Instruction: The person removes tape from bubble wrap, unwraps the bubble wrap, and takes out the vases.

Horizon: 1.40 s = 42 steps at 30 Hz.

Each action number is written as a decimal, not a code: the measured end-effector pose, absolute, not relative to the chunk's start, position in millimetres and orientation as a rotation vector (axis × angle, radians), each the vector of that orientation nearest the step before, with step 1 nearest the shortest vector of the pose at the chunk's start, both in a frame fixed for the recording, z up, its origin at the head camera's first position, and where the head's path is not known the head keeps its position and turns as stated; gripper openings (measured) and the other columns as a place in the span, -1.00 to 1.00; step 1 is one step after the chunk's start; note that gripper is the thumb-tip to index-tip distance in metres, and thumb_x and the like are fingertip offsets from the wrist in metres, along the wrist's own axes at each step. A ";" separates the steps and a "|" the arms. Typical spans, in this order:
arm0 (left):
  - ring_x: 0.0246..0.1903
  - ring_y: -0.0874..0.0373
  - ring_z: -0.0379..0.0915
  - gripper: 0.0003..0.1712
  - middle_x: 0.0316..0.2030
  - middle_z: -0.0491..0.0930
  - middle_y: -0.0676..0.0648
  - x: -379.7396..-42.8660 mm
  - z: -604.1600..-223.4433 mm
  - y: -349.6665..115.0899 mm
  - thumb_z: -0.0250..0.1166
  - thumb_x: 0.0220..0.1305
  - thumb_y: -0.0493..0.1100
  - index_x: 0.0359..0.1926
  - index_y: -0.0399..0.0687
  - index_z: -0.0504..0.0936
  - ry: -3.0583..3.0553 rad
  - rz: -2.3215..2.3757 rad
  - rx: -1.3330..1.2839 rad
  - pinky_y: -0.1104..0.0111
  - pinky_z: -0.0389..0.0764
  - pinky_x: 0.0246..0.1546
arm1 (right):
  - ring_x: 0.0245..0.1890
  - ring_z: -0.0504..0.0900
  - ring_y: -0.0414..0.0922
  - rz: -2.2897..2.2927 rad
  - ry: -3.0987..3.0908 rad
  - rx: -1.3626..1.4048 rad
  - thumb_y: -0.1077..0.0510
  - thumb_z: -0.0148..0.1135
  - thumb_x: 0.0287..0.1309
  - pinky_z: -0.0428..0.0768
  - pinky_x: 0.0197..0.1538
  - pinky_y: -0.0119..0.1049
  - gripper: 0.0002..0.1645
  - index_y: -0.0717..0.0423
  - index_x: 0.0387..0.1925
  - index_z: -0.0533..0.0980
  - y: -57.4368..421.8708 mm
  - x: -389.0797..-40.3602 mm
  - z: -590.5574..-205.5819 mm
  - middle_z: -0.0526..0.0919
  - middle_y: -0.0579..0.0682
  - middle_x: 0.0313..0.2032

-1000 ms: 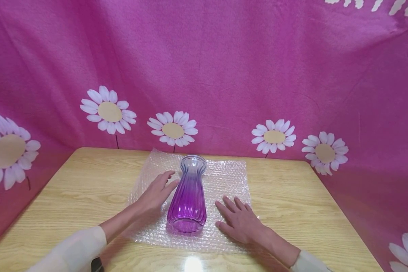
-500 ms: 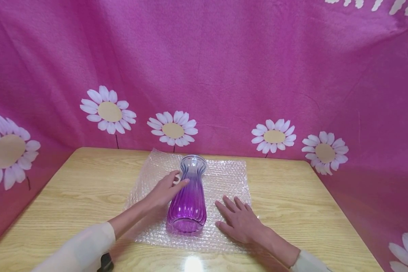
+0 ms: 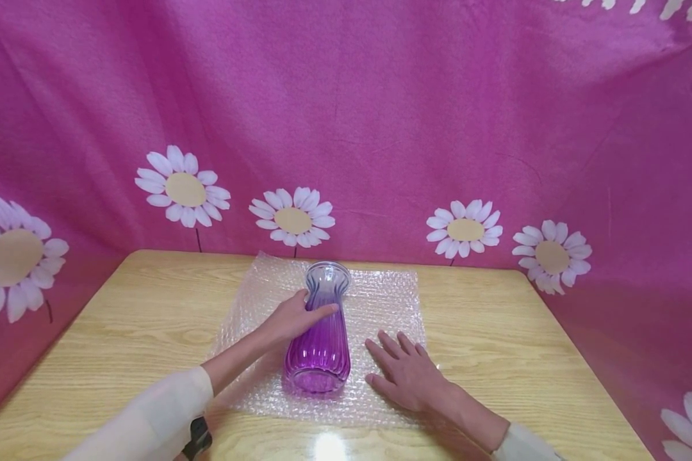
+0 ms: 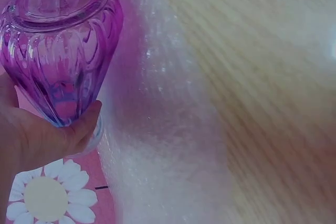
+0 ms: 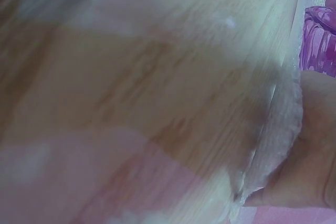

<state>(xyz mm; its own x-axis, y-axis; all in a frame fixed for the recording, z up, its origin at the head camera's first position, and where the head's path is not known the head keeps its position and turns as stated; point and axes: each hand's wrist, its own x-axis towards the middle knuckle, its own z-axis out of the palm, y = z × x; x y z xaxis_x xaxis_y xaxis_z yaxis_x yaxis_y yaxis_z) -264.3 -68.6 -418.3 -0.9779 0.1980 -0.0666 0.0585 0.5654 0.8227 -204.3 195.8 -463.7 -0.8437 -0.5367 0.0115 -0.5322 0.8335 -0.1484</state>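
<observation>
A ribbed glass vase (image 3: 318, 349), purple at the base and fading to bluish clear glass at the mouth, lies on its side on a sheet of bubble wrap (image 3: 383, 294). Its mouth points to the back of the table. My left hand (image 3: 288, 318) grips it just below the neck, thumb across the top and fingers mostly hidden on its far side. In the left wrist view the same vase (image 4: 68, 51) shows its base, with the thumb against the narrow part. My right hand (image 3: 409, 378) rests with fingers spread on the right part of the bubble wrap.
The bubble wrap lies on a light wood-grain table (image 3: 496, 346). A magenta cloth (image 3: 369, 128) with large white daisies hangs behind and at both sides of it. A dark object (image 3: 198, 438) shows under the left sleeve.
My left hand has moved right from beside the vase and taken hold of it below the neck. The vase, the bubble wrap and my right hand have stayed in place.
</observation>
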 end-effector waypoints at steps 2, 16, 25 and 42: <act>0.11 -0.27 0.49 0.02 0.16 0.52 -0.38 -265.5 -417.3 -66.4 0.27 0.21 0.36 0.37 -0.36 0.32 2.644 1.382 0.197 -0.06 0.54 0.08 | 0.39 0.14 0.40 -0.225 2.978 -0.870 -0.29 -0.11 0.44 0.18 0.29 0.38 -0.22 0.03 0.49 0.24 195.7 -204.5 -463.7 0.19 0.22 0.46; -0.16 -0.14 0.64 -0.14 -0.12 0.66 -0.28 -272.1 -415.8 -57.2 0.37 0.15 0.27 0.16 -0.38 0.48 2.503 1.480 0.111 0.06 0.65 -0.11 | 0.39 0.12 0.40 -0.237 2.976 -0.870 -0.30 -0.11 0.43 0.17 0.30 0.37 -0.21 0.02 0.49 0.24 196.1 -205.0 -463.6 0.19 0.22 0.46; -0.20 -0.15 0.65 -0.21 -0.17 0.64 -0.27 -278.0 -415.9 -55.8 0.41 0.15 0.14 0.11 -0.46 0.45 2.278 1.619 0.020 0.03 0.65 -0.10 | 0.39 0.13 0.40 -0.240 2.975 -0.876 -0.31 -0.11 0.43 0.18 0.30 0.37 -0.21 0.03 0.49 0.24 196.5 -205.7 -465.6 0.20 0.22 0.46; -0.09 -0.19 0.58 -0.20 -0.08 0.59 -0.30 -285.5 -421.7 -54.3 0.42 0.10 0.02 0.26 -0.28 0.34 2.040 1.738 -0.159 0.00 0.61 -0.03 | 0.41 0.09 0.39 -0.249 2.958 -0.858 -0.32 -0.12 0.43 0.14 0.31 0.38 -0.20 0.01 0.51 0.21 197.7 -205.0 -463.0 0.16 0.20 0.47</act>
<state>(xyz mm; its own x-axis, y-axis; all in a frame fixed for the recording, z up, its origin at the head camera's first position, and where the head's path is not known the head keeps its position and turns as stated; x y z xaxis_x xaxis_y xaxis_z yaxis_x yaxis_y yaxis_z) -285.5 -54.3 -421.7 -0.8906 0.2006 -0.4083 -0.3712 0.1983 0.9071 -205.0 197.7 -463.0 -0.8445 -0.5356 -0.0048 -0.5272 0.8328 -0.1688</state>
